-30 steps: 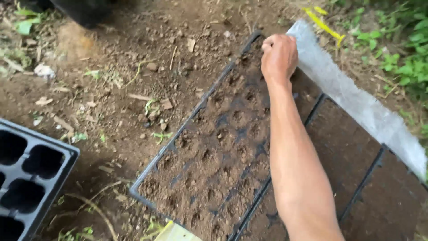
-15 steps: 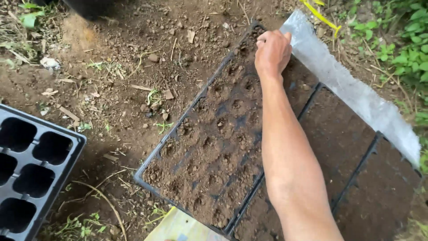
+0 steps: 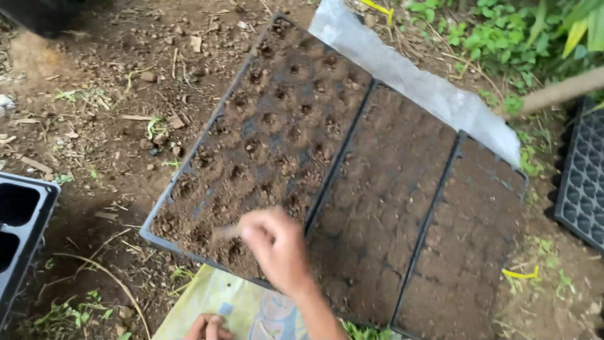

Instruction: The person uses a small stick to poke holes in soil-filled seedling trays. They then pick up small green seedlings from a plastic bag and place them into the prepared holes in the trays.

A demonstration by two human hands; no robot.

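My right hand [image 3: 278,250] is blurred and hovers over the near edge of a black seed tray [image 3: 165,203] filled with soil and marked with rows of dimples. Its fingers are curled, and a thin pale stick [image 3: 224,232] juts from them over the soil. Only the curled fingers of my left hand [image 3: 209,327] show at the bottom edge, resting on a yellow printed bag [image 3: 248,310]. Whether that hand grips the bag is unclear. Two more soil-filled trays, the middle tray [image 3: 385,189] and the right tray [image 3: 473,234], lie alongside with smooth soil.
A clear plastic sheet [image 3: 409,74] lies along the far edge of the trays. An empty black cell tray [image 3: 19,228] sits at the left, another empty tray [image 3: 582,179] at the right. A wooden handle [image 3: 560,92] crosses the weeds. Bare dirt with clods and twigs lies to the left.
My right hand has drawn back from the far corner of the dimpled tray to its near edge. The view shifted right, and my left hand and the right-hand tray came into view.
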